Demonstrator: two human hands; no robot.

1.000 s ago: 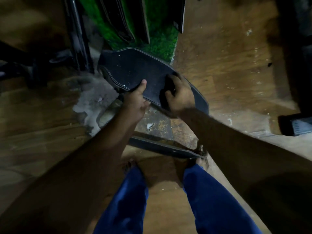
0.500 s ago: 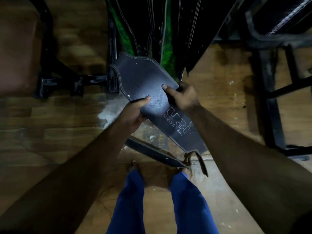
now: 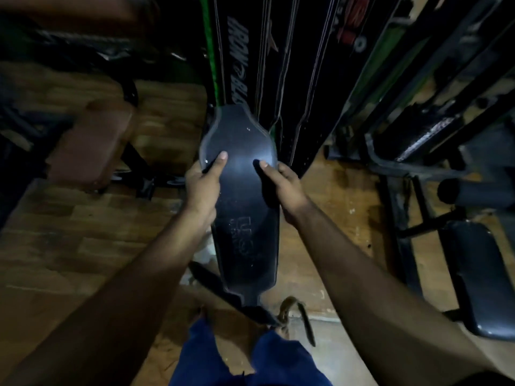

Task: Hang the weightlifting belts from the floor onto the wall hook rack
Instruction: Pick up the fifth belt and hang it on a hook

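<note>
A wide black weightlifting belt (image 3: 245,224) with faint printed lettering is held up lengthwise in front of me. My left hand (image 3: 202,188) grips its left edge, thumb on top. My right hand (image 3: 284,188) grips the right edge. The belt's narrow strap end and buckle (image 3: 289,310) hang down near my feet. Several black belts (image 3: 267,65) hang just beyond the held belt's far end, one with white lettering. The hooks they hang from are out of view.
A brown padded bench (image 3: 89,143) stands on the wooden floor (image 3: 83,240) at the left. Black metal gym frames (image 3: 418,107) and a black padded seat (image 3: 485,274) crowd the right. My blue trouser legs (image 3: 250,360) show at the bottom.
I have raised the belt from near the floor and turned it lengthwise toward the hanging belts. My view has tilted upward, so the hanging belts fill more of the top.
</note>
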